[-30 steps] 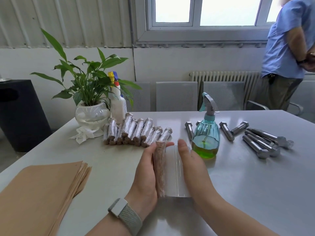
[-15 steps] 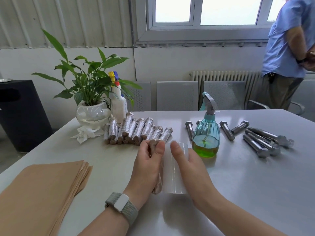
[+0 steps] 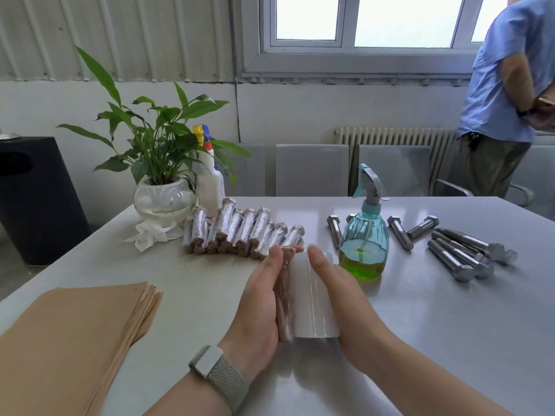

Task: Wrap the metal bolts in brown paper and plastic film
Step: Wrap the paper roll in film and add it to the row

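Note:
A bolt rolled in brown paper [image 3: 284, 298] lies lengthwise on the table, pressed against a roll of plastic film [image 3: 312, 298]. My left hand [image 3: 258, 307] cups the wrapped bolt from the left, fingers over its far end. On the other side of the roll my right hand [image 3: 345, 298] rests flat against the film. Several finished bundles [image 3: 240, 229], wrapped in paper and film, are piled behind. Bare metal bolts [image 3: 459, 250] lie at the right. A stack of brown paper sheets [image 3: 69, 334] sits at the near left.
A teal spray bottle [image 3: 365, 244] with green liquid stands just right of my hands. A potted plant [image 3: 163, 199], a white spray bottle [image 3: 210, 184] and a crumpled tissue [image 3: 150, 235] are at the back left. A person [image 3: 507, 94] stands by the window, far right.
My left hand curled over the top of the wrapped bolt half a second ago and has now slid back to its left side. The bolt stays against the film roll; the right hand barely moved.

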`<action>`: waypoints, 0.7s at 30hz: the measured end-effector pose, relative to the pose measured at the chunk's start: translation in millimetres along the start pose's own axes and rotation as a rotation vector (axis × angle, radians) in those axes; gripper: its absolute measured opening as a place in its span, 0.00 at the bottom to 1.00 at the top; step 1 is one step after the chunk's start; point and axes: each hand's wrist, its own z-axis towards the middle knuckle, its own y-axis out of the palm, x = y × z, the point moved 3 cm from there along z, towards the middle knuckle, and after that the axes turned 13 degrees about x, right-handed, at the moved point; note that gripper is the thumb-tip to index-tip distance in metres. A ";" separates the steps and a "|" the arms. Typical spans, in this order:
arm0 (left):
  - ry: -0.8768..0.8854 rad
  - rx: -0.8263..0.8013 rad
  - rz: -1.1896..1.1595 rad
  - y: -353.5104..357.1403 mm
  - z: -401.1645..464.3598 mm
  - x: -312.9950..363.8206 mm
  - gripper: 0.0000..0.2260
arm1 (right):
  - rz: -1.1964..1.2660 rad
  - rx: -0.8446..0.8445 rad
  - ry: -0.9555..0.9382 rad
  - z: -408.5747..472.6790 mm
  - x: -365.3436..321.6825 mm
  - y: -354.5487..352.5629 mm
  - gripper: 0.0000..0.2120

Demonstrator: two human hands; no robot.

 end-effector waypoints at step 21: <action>0.038 -0.003 0.021 1.8 -7.2 -0.4 0.20 | -0.332 0.256 -0.334 -12.3 -10.7 -0.8 0.29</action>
